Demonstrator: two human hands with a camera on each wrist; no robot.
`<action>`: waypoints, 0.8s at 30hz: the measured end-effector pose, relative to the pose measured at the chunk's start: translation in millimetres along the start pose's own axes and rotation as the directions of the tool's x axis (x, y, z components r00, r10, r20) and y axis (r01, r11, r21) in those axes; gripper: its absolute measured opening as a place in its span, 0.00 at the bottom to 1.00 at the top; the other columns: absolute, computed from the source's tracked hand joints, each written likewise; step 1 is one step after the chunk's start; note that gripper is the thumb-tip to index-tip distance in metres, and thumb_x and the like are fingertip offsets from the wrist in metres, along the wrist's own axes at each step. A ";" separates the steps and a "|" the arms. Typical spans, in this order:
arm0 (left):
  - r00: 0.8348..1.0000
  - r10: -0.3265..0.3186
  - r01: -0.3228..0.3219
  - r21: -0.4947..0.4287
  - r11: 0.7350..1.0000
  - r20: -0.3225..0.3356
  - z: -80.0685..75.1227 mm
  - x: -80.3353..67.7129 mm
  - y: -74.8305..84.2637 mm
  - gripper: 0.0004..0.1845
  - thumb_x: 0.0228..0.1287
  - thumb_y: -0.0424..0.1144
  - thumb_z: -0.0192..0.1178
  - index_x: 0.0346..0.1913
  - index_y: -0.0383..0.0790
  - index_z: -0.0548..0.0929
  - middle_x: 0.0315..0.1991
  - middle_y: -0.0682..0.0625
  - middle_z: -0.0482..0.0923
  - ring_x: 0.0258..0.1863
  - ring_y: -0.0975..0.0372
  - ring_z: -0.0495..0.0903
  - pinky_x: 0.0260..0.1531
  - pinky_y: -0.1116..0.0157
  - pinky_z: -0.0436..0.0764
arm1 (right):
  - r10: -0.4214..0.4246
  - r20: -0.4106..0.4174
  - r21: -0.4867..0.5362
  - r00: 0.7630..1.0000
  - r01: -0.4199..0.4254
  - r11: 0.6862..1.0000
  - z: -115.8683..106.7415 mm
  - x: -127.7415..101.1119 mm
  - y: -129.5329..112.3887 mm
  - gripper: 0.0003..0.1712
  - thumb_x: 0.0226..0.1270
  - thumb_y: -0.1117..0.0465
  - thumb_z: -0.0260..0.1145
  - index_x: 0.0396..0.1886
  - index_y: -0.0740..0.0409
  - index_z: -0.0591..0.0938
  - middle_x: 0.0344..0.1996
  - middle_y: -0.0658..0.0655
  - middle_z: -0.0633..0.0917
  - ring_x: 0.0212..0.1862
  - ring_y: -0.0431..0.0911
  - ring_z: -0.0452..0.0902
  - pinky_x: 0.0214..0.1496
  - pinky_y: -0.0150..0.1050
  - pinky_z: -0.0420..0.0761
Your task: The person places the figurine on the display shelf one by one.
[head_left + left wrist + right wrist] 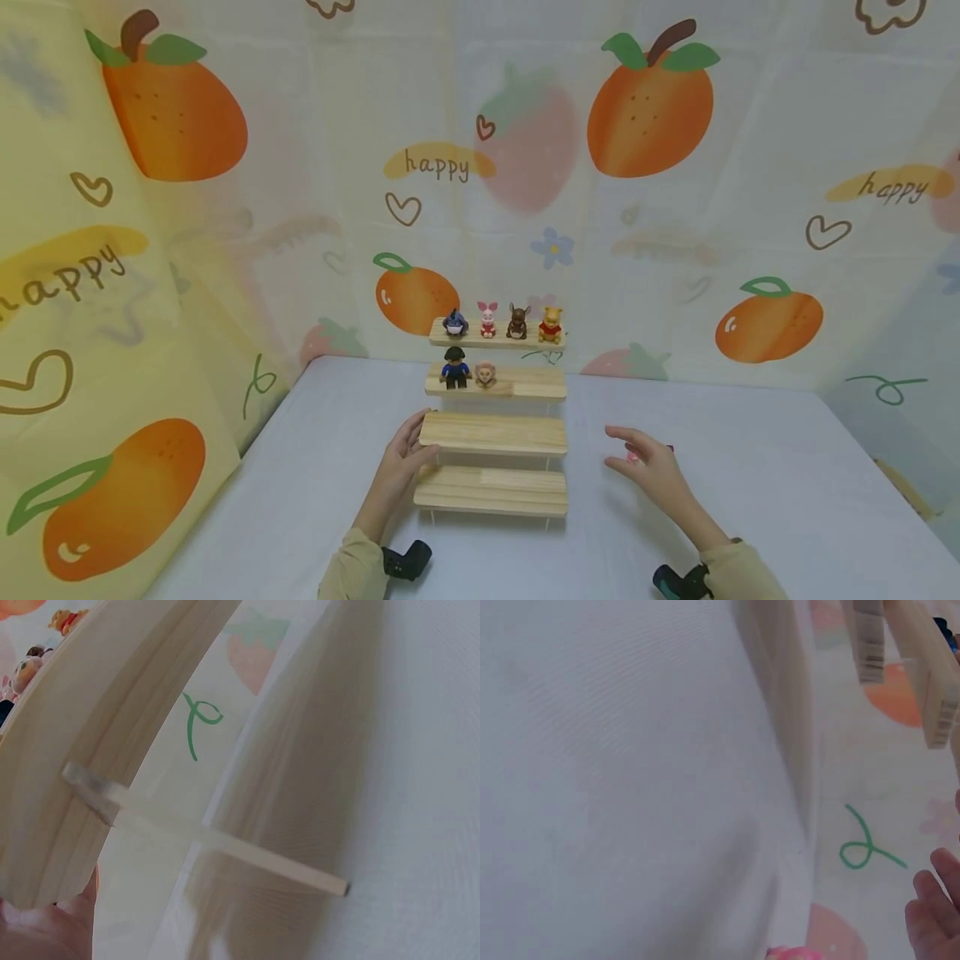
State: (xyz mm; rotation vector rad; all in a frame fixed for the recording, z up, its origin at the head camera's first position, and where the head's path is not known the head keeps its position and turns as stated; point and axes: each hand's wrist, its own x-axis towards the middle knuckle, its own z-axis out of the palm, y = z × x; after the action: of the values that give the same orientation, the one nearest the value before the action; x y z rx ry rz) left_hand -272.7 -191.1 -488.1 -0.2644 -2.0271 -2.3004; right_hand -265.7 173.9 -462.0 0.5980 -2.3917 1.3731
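The left hand (405, 462), fingers straight, steadies the wooden step shelf (492, 433); a nudge could topple its figurines (502, 322). The right hand (651, 468), right of the shelf, hovers relaxed over a pink toy (632, 456).

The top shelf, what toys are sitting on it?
On the top shelf sit four small toys in a row: a blue-grey one, a pink piglet, a brown one and a yellow bear in red. None hides another; their backs cannot be seen.

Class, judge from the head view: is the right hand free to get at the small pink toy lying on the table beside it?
Probably yes. The right hand hovers open right by the pink toy, with only bare table around them.
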 end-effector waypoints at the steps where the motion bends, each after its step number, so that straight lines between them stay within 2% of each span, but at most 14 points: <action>1: 1.000 0.002 -0.002 0.001 1.000 0.000 0.1 -0.2 0.2 0.36 0.54 0.34 0.62 0.65 0.35 0.58 0.64 0.39 0.56 0.60 0.51 0.62 0.55 0.67 0.65 | 0.008 0.005 0.006 1.000 -0.008 1.000 -0.6 -1.1 1.8 0.22 0.49 0.73 0.68 0.47 0.69 0.77 0.45 0.62 0.79 0.49 0.56 0.72 0.51 0.43 0.72; 6: 1.000 0.013 -0.013 0.005 1.000 0.003 0.1 0.0 -0.7 0.37 0.54 0.35 0.63 0.65 0.33 0.57 0.64 0.39 0.56 0.60 0.51 0.61 0.55 0.66 0.64 | 0.003 -0.002 0.032 1.000 -0.003 0.999 -2.4 -6.0 9.9 0.20 0.49 0.75 0.67 0.45 0.73 0.77 0.44 0.66 0.79 0.50 0.51 0.73 0.51 0.26 0.69; 8: 1.000 0.011 -0.011 0.007 1.000 0.001 0.0 0.1 -0.9 0.37 0.54 0.35 0.63 0.65 0.34 0.58 0.64 0.39 0.56 0.60 0.51 0.62 0.55 0.66 0.64 | -0.009 -0.020 0.026 1.000 0.009 1.000 -3.0 -7.5 12.6 0.20 0.48 0.76 0.67 0.45 0.73 0.77 0.44 0.66 0.79 0.50 0.52 0.72 0.51 0.25 0.69; 11: 1.000 0.002 -0.002 0.005 1.000 -0.004 0.0 0.4 -0.7 0.36 0.54 0.35 0.63 0.65 0.35 0.58 0.64 0.39 0.56 0.59 0.51 0.62 0.55 0.66 0.65 | -0.016 -0.042 -0.017 0.999 0.015 1.000 -3.7 -8.2 17.7 0.20 0.48 0.75 0.67 0.45 0.72 0.77 0.44 0.67 0.79 0.49 0.56 0.72 0.51 0.33 0.71; 16: 1.000 -0.007 0.007 0.000 1.000 -0.009 0.0 0.2 0.2 0.36 0.54 0.34 0.63 0.64 0.34 0.58 0.64 0.39 0.56 0.60 0.52 0.61 0.55 0.67 0.65 | 0.020 -0.067 -0.088 0.998 -0.026 0.996 -4.3 -7.8 26.3 0.20 0.47 0.77 0.67 0.44 0.71 0.78 0.43 0.67 0.79 0.49 0.61 0.71 0.49 0.49 0.72; 20: 1.000 -0.009 0.009 -0.005 1.000 -0.005 0.0 -0.2 0.9 0.36 0.54 0.33 0.63 0.64 0.34 0.58 0.64 0.39 0.56 0.60 0.51 0.61 0.55 0.67 0.65 | 0.026 -0.077 -0.159 0.997 -0.039 0.987 -4.3 -7.2 32.6 0.21 0.43 0.78 0.68 0.42 0.71 0.78 0.42 0.68 0.79 0.44 0.58 0.73 0.45 0.51 0.75; 24: 1.000 -0.010 0.010 0.002 1.000 -0.008 0.1 0.2 0.9 0.36 0.54 0.34 0.63 0.64 0.34 0.58 0.64 0.39 0.57 0.60 0.51 0.61 0.55 0.67 0.65 | 0.055 -0.037 -0.190 0.998 -0.061 0.980 -5.6 -7.3 37.2 0.22 0.43 0.78 0.67 0.43 0.71 0.78 0.45 0.71 0.77 0.37 0.55 0.71 0.43 0.53 0.75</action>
State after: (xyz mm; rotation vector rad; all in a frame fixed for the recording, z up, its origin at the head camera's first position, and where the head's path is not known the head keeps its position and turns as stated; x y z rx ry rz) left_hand -272.7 -191.1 -487.2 -0.2454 -2.0313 -2.3017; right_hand -277.8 197.0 -490.1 0.4554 -2.4955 1.1476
